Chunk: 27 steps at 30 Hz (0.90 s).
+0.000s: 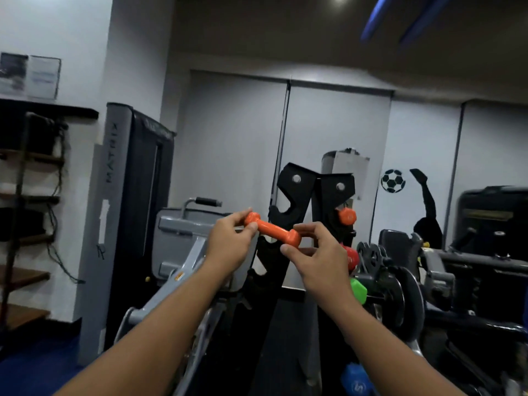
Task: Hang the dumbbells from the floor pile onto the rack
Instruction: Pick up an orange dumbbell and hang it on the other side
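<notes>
2 hands held 1 orange dumbbell point(272, 230) level before a black rack point(314, 195). The left hand point(228, 247) pinched its left end; the right hand point(317, 258) pinched its right end. Beyond the fingers, the rack held another orange dumbbell point(347, 216); red point(352, 257) and green point(358, 291) ones sat half hidden behind the right hand.

We face a black dumbbell rack point(303, 195), an upright frame with hooked cradles, standing at centre. On its right side, at about three o'clock, an orange dumbbell point(347, 216) sits in a cradle. Lower, toward four o'clock, a red dumbbell point(353, 255) and a green dumbbell point(358, 290) hang. A blue dumbbell point(355, 380) shows at five o'clock, near the base.
</notes>
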{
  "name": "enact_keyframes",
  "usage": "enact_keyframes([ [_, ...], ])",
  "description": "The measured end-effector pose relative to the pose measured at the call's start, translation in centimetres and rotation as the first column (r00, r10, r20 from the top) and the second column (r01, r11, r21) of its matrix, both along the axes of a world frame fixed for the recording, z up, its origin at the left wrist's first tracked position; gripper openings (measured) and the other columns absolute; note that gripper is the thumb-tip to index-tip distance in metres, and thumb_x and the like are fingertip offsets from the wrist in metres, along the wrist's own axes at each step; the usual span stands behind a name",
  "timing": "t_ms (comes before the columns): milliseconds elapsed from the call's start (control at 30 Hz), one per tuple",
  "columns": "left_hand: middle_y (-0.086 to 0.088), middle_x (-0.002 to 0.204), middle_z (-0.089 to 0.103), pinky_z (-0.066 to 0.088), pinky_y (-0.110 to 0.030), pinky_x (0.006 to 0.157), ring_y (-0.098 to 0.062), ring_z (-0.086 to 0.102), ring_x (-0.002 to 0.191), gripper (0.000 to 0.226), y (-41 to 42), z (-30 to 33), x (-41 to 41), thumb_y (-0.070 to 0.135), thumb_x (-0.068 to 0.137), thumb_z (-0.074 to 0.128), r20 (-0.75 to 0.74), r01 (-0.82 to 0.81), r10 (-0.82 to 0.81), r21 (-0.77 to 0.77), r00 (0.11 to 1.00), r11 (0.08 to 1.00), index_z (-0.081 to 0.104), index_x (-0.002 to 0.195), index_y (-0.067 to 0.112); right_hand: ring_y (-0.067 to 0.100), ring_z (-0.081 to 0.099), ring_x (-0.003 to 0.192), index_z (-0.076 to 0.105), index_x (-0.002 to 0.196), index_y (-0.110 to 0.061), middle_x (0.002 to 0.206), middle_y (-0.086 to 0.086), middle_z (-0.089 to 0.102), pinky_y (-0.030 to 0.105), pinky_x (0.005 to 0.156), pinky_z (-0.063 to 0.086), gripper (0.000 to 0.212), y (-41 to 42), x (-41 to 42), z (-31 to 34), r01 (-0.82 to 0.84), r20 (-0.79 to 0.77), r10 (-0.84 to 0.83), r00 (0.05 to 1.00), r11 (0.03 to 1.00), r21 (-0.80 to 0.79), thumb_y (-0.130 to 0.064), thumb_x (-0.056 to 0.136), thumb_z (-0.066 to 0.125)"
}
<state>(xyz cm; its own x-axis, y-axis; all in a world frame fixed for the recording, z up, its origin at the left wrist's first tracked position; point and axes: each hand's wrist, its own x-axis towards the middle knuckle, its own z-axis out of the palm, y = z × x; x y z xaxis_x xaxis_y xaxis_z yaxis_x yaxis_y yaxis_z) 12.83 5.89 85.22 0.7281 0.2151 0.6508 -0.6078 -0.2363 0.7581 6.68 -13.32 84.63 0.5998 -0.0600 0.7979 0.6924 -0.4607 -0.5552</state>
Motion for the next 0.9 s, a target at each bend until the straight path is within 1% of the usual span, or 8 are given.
enact_keyframes([
  [100, 0.003, 0.109, 0.077, 0.059, -0.047, 0.100, -0.017, 0.075, 0.103, 0.025, -0.4, 2.2, 3.2, 0.024, 0.092, 0.071, -0.007, 0.078, -0.079, -0.070, 0.997, 0.994, 0.075, 0.117, 0.026, 0.003, 0.073, 0.083, 0.069, 0.114, -0.028, 0.102, -0.013, 0.071, 0.012, 0.074, 0.054, 0.042, 0.8, 2.0, 1.0, 0.015, 0.058, -0.017, 0.998, 0.999, 0.042, -0.020, 0.079, 0.092],
  [233, -0.007, 0.107, 0.076, 0.060, -0.046, 0.099, -0.023, 0.076, 0.100, 0.024, -1.3, 4.9, 7.4, 0.004, 0.099, 0.067, -0.072, 0.147, -0.158, -0.139, 0.985, 0.979, 0.072, 0.122, 0.012, 0.002, 0.069, 0.090, 0.070, 0.116, -0.022, 0.106, -0.014, 0.066, 0.010, 0.080, 0.053, 0.041, 1.0, 5.3, 2.2, 0.059, 0.136, -0.065, 0.989, 0.997, 0.049, -0.019, 0.081, 0.091],
  [400, -0.008, 0.105, 0.078, 0.061, -0.038, 0.089, -0.021, 0.074, 0.095, 0.027, -1.3, 7.0, 11.1, 0.007, 0.099, 0.066, -0.108, 0.099, -0.109, -0.096, 0.988, 0.990, 0.073, 0.125, 0.008, 0.007, 0.065, 0.103, 0.067, 0.123, -0.021, 0.118, -0.009, 0.060, 0.028, 0.093, 0.058, 0.038, 1.2, 9.5, 3.2, 0.085, 0.143, -0.078, 0.987, 0.995, -0.045, -0.020, 0.089, 0.083],
  [567, -0.011, 0.113, 0.077, 0.060, -0.040, 0.098, -0.019, 0.075, 0.105, 0.026, -2.3, 8.4, 14.1, 0.006, 0.102, 0.061, -0.171, 0.194, -0.211, -0.107, 0.962, 0.975, 0.073, 0.125, 0.010, 0.007, 0.062, 0.098, 0.071, 0.120, -0.020, 0.112, -0.007, 0.061, 0.030, 0.093, 0.055, 0.036, 1.4, 11.8, 4.3, 0.159, 0.214, -0.145, 0.966, 0.986, -0.046, -0.022, 0.087, 0.085],
  [667, -0.012, 0.109, 0.077, 0.060, -0.031, 0.087, -0.022, 0.074, 0.102, 0.025, -3.4, 8.8, 14.5, 0.002, 0.103, 0.057, -0.235, 0.259, -0.265, -0.059, 0.935, 0.964, 0.072, 0.123, 0.006, 0.011, 0.062, 0.101, 0.072, 0.122, -0.019, 0.112, -0.004, 0.062, 0.030, 0.095, 0.054, 0.040, 1.4, 12.4, 4.2, 0.217, 0.228, -0.205, 0.952, 0.976, -0.029, -0.026, 0.086, 0.085],
  [733, -0.010, 0.110, 0.078, 0.055, -0.034, 0.087, -0.024, 0.072, 0.105, 0.027, -4.0, 8.9, 14.7, 0.005, 0.101, 0.058, -0.290, 0.263, -0.247, 0.017, 0.925, 0.965, 0.076, 0.121, 0.010, 0.014, 0.063, 0.102, 0.072, 0.123, -0.019, 0.112, -0.003, 0.062, 0.032, 0.096, 0.053, 0.041, 1.5, 12.6, 4.2, 0.246, 0.233, -0.236, 0.943, 0.969, -0.014, -0.028, 0.085, 0.086],
  [800, -0.009, 0.106, 0.078, 0.053, -0.034, 0.079, -0.020, 0.070, 0.094, 0.032, -4.5, 9.0, 14.5, 0.005, 0.100, 0.052, -0.345, 0.273, -0.239, 0.051, 0.908, 0.961, 0.080, 0.113, 0.015, 0.015, 0.064, 0.101, 0.073, 0.123, -0.018, 0.112, -0.002, 0.063, 0.033, 0.096, 0.053, 0.042, 1.5, 12.6, 4.3, 0.270, 0.234, -0.256, 0.938, 0.963, -0.028, -0.029, 0.085, 0.086],
  [900, -0.005, 0.075, 0.074, 0.050, -0.030, 0.067, -0.014, 0.063, 0.064, 0.037, -4.8, 9.0, 14.3, 0.000, 0.100, 0.045, -0.377, 0.300, -0.281, -0.010, 0.882, 0.954, 0.079, 0.097, 0.015, 0.014, 0.063, 0.099, 0.073, 0.122, -0.021, 0.111, -0.003, 0.063, 0.028, 0.092, 0.051, 0.039, 1.7, 12.5, 4.8, 0.304, 0.224, -0.275, 0.935, 0.947, -0.104, -0.030, 0.086, 0.085],
])
